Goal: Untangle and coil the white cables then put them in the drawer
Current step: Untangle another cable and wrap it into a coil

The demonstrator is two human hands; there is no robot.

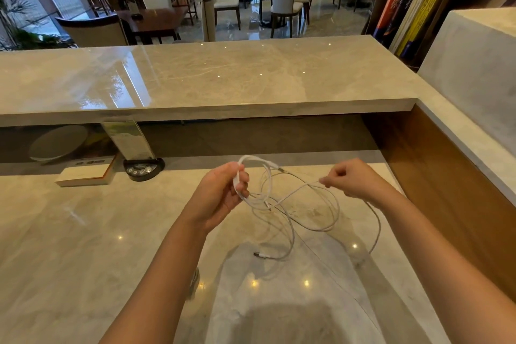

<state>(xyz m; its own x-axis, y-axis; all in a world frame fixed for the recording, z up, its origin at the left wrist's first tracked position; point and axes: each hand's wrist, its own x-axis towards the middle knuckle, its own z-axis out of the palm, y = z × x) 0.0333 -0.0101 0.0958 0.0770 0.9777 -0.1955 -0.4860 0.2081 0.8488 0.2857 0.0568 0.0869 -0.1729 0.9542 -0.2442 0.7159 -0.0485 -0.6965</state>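
Above a glossy marble bench (83, 232), two hands work thin white tangled cables (290, 204).

Left hand (220, 193) grips gathered loops at 10 o'clock; right hand (349, 180) pinches one strand at 2 o'clock, seemingly drawing it free.

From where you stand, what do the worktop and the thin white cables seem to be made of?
The pale beige worktop looks like polished marble or marble-look stone: faint veining, glossy light reflections. The thin white cables appear plastic- or rubber-sheathed, smooth and bending into loose loops; one free end looks metallic.
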